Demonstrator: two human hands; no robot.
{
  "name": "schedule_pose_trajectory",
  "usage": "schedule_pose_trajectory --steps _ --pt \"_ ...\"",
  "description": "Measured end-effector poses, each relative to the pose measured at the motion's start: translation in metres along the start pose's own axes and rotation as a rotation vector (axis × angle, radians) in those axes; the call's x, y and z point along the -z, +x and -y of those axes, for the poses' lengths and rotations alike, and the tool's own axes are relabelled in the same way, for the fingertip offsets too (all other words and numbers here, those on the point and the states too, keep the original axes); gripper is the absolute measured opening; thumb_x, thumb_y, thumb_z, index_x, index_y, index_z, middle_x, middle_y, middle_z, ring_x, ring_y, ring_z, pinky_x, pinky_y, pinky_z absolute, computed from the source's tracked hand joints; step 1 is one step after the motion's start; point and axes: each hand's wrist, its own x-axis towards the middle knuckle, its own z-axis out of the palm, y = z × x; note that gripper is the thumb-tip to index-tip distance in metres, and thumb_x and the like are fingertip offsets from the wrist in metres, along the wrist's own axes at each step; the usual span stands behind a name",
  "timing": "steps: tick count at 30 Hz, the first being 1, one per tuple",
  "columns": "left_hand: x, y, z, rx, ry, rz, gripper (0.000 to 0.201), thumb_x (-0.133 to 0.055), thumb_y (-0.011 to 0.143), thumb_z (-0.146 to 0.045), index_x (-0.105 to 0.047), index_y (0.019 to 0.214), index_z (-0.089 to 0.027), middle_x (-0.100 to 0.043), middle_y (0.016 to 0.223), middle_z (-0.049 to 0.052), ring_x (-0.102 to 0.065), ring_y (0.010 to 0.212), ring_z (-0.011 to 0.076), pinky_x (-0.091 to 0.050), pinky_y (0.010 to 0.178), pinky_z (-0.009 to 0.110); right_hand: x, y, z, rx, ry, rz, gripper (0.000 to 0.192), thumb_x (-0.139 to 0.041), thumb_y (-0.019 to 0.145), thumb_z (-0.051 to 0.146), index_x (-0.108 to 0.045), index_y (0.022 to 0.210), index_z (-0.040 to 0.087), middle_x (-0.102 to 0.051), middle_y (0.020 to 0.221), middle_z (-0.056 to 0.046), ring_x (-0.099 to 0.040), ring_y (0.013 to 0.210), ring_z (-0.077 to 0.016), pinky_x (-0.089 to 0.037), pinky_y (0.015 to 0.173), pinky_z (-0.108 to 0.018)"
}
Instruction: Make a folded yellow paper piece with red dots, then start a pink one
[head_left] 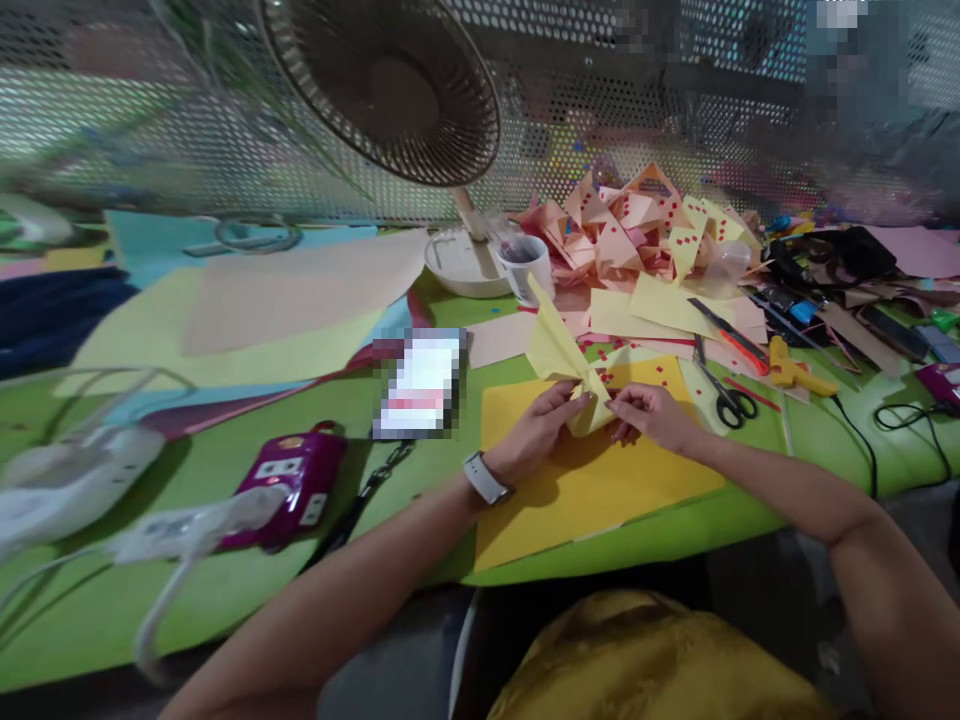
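A folded piece of pale yellow paper (559, 340) is held up over an orange-yellow sheet (555, 500) on the green table. Gripping its left side is my left hand (551, 415), fingers closed, with a grey watch on the wrist. My right hand (649, 412) pinches the lower right edge of the same paper between thumb and fingers. Small red squares (660, 370) lie scattered just behind the hands. To the right are black-handled scissors (731, 400), a utility knife (735, 340) with an orange-red part and a yellow glue gun (799, 370).
A phone (421, 385) lies left of my hands, near a purple power socket block (296, 480) with white plugs. Behind stand a fan (382, 90), a white cup (529, 265) and a heap of folded pink paper (600, 235). Large coloured sheets (300, 290) cover the back left.
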Motion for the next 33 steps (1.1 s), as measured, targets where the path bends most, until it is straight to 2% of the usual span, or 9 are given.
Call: schedule_pose_trajectory --steps 5,15,21,26,33 --pt "-0.0013 0.0011 -0.0005 -0.016 0.007 0.043 0.039 -0.081 0.075 -0.044 -0.070 0.097 -0.015 -0.075 0.087 0.006 -0.068 0.077 0.0196 -0.052 0.076 0.031 0.0001 0.0016 0.0006 0.021 -0.006 -0.005 0.045 -0.075 0.074 0.059 -0.057 0.077 0.018 -0.067 0.057 0.001 -0.064 0.048 -0.0101 -0.051 0.046 -0.019" --pt "-0.0033 -0.0001 -0.0015 0.006 -0.001 0.028 0.039 -0.082 0.073 -0.045 -0.069 0.095 -0.016 -0.075 0.084 0.005 -0.069 0.076 0.0204 -0.054 0.076 0.032 0.0001 0.0004 0.0038 0.013 -0.068 -0.007 0.044 -0.074 0.075 0.059 -0.058 0.076 0.018 -0.065 0.053 0.001 -0.063 0.046 -0.0106 -0.048 0.043 -0.018" --pt "-0.0021 0.0009 -0.0005 0.032 -0.055 -0.038 0.036 -0.085 0.068 -0.041 -0.069 0.088 -0.016 -0.075 0.083 0.004 -0.069 0.074 0.0191 -0.054 0.074 0.030 0.0024 -0.0004 0.0053 -0.019 -0.079 0.011 0.045 -0.072 0.076 0.060 -0.058 0.078 0.018 -0.066 0.053 0.001 -0.060 0.043 -0.0096 -0.045 0.042 -0.018" --pt "0.0004 0.0029 0.0012 0.052 -0.123 -0.053 0.040 -0.085 0.068 -0.038 -0.070 0.097 -0.015 -0.076 0.088 0.006 -0.071 0.082 0.0229 -0.054 0.082 0.035 0.0019 -0.0007 0.0072 -0.023 -0.046 0.025 0.044 -0.074 0.074 0.059 -0.058 0.079 0.018 -0.066 0.054 0.001 -0.061 0.046 -0.0099 -0.044 0.043 -0.018" --pt "0.0020 0.0042 0.0052 0.014 -0.106 -0.030 0.037 -0.081 0.073 -0.041 -0.071 0.097 -0.014 -0.076 0.091 0.009 -0.071 0.089 0.0263 -0.054 0.079 0.036 0.0011 -0.0013 0.0095 -0.027 -0.006 0.010 0.044 -0.078 0.069 0.058 -0.061 0.075 0.018 -0.067 0.055 0.001 -0.061 0.046 -0.0086 -0.043 0.043 -0.018"
